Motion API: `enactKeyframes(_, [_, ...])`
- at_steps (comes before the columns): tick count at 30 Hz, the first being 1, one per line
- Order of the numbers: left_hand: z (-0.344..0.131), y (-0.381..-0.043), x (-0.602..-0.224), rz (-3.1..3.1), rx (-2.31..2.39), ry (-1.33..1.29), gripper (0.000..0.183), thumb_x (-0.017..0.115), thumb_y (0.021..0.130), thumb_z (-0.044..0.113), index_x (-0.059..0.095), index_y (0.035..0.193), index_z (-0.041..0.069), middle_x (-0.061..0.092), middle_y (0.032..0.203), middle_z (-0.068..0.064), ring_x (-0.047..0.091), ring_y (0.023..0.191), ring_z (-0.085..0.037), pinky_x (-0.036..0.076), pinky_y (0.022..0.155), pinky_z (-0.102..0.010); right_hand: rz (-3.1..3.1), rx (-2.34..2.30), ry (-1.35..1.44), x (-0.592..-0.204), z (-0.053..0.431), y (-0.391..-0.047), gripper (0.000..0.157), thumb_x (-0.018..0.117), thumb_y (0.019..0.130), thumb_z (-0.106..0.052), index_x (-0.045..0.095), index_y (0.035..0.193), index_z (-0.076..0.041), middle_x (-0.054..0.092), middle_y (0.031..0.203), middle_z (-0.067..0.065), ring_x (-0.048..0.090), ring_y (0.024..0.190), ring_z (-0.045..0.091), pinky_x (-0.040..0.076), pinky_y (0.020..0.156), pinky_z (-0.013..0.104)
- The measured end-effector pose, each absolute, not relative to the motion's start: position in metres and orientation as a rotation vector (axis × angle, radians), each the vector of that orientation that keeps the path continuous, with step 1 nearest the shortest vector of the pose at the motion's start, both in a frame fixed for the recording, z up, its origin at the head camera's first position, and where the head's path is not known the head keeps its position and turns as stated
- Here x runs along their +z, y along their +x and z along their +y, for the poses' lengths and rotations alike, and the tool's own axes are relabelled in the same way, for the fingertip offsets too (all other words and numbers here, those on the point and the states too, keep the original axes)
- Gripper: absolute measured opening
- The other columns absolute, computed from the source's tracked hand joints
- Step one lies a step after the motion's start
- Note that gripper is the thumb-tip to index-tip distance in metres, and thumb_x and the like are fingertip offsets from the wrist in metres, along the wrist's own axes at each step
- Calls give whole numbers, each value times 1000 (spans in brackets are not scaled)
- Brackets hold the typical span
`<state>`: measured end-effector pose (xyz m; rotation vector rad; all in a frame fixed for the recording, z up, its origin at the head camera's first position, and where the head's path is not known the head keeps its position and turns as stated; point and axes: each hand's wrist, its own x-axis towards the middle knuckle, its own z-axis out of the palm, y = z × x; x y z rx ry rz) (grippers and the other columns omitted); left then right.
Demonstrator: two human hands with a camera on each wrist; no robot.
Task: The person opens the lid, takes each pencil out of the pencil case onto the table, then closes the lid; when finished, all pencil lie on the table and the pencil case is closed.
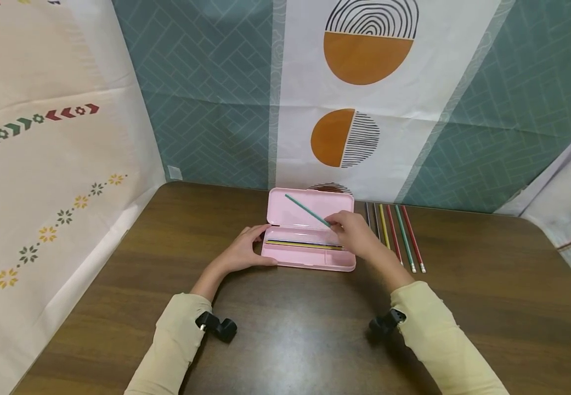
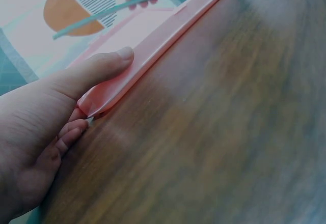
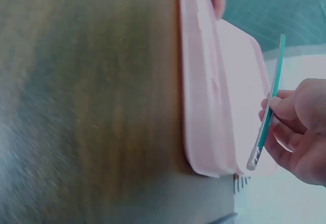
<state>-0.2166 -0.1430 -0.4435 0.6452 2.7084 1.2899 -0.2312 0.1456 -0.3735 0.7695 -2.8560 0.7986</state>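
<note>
Head view: I'm taking the pink pencil case [image 1: 295, 256] as landmark. It's lying open on the table [image 1: 285, 329], lid [image 1: 282, 216] leaning back at its far side. The right hand [image 1: 356, 233] is pinching a green pencil [image 1: 307, 210] over the case's right part. The left hand [image 1: 241, 249] is gripping the case's left end. Key relation: the case's long axis is running left-right, and the green pencil is slanting across it, free end pointing to the lid's far left. Pencils inside [image 1: 300, 245] are lying along the case's length, yellow and dark ones; I'm not getting a sure count. Right of the case, a row of pencils [image 1: 406, 238] is lying on the table, pointing roughly away from the person.

Left wrist view: I'm seeing the thumb [image 2: 109, 63] pressing the case's front wall and fingers [image 2: 74, 130] curling at its corner. The green pencil is showing beyond the case's front wall, in the right hand's fingers.

Right wrist view: fingertips are pinching the green pencil around its middle, pale end sticking out toward the case's right end. It's looking raised, not resting in the case. Right hand is being the nearer one to the pencil; left is sitting at the case's opposite end.
</note>
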Motion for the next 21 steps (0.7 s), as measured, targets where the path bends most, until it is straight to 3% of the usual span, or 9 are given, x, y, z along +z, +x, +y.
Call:
enactKeyframes(4, [-143,-216,-443,2701,1293,641,92,87,69,31,42,144,0,54,124,-13,44,106,-24,39,89,-40,-2842,873,702,-369,158,-233,18,57,91,8,68,106,8,66,99,19,62,86,29,49,78,45])
enactKeyframes(9, [-144,-215,-442,2691,1305,647,91,86,70,30,41,144,1,54,124,-13,44,106,-24,39,88,-40,-2885,934,591,-364,176,-233,22,53,95,4,62,114,11,63,106,23,61,96,36,48,82,48])
enactKeyframes(21, [-143,-216,-444,2693,1290,635,92,86,70,31,41,145,2,54,122,-12,43,105,-23,39,87,-40,-2903,966,365,-358,228,-229,27,53,95,-3,59,116,12,65,104,26,60,95,39,45,83,51])
